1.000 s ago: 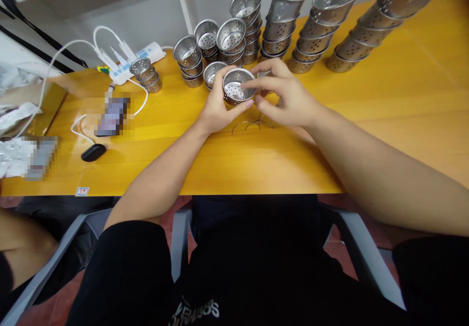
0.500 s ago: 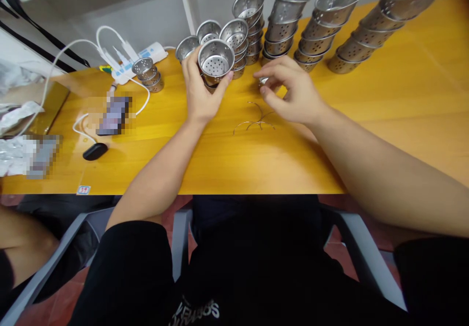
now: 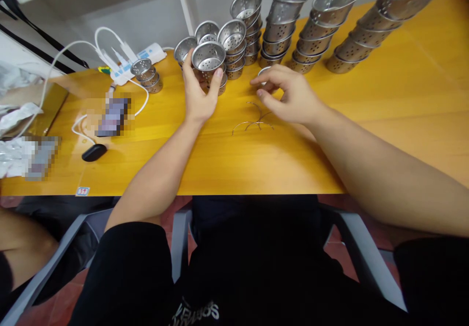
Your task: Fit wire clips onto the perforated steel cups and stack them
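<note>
My left hand point(image 3: 201, 98) is wrapped round a perforated metal cup point(image 3: 208, 58), which sits over a short stack at the front of the cups. Further right, my right hand point(image 3: 261, 87) hovers above the table with thumb and fingers apart. A small metal cup point(image 3: 264, 72) shows partly behind its fingers. Several thin curved wires point(image 3: 252, 122) lie on the yellow table in front of both hands.
Tall stacks of perforated cups point(image 3: 279, 30) line the back. At left are a short cup stack point(image 3: 147, 76), a power strip point(image 3: 139, 61) with white cables, a phone point(image 3: 113, 117) and a black oval object point(image 3: 94, 152). Another person's arm point(image 3: 25, 238) shows at lower left.
My left hand and its cup have moved slightly left and down, onto the short stack. My right hand has shifted a little, still with its fingers apart.
</note>
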Action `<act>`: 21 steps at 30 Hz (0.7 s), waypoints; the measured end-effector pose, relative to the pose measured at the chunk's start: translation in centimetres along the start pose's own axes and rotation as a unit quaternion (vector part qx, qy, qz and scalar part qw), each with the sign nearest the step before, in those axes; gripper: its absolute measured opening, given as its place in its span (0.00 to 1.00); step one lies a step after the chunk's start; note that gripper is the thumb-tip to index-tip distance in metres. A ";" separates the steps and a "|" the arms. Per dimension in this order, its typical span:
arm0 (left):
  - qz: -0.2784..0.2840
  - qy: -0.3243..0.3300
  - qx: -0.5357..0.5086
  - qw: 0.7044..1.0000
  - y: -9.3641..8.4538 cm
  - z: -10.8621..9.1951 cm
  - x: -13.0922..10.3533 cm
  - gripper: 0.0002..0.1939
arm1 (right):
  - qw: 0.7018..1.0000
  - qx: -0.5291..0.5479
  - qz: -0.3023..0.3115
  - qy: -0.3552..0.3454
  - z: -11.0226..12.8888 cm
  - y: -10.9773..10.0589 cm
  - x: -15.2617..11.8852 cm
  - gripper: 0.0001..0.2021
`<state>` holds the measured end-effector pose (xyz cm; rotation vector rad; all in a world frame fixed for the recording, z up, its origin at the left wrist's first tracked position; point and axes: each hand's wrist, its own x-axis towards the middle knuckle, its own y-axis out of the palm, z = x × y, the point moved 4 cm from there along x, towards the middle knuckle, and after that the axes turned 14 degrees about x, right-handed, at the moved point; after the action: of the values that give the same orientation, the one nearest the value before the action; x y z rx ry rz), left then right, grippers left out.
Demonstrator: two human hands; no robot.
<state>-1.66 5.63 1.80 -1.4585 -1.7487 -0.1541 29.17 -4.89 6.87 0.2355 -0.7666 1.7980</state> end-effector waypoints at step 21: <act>0.027 0.002 0.066 0.997 1.2 3.1 0.3 0.63 | 0.999 0.023 0.036 0.000 -0.7 0.7 -0.1 0.15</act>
<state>-2.23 8.05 -0.49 -1.4061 -1.6809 -0.0128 28.72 -4.67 6.07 0.2400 -0.7428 1.8853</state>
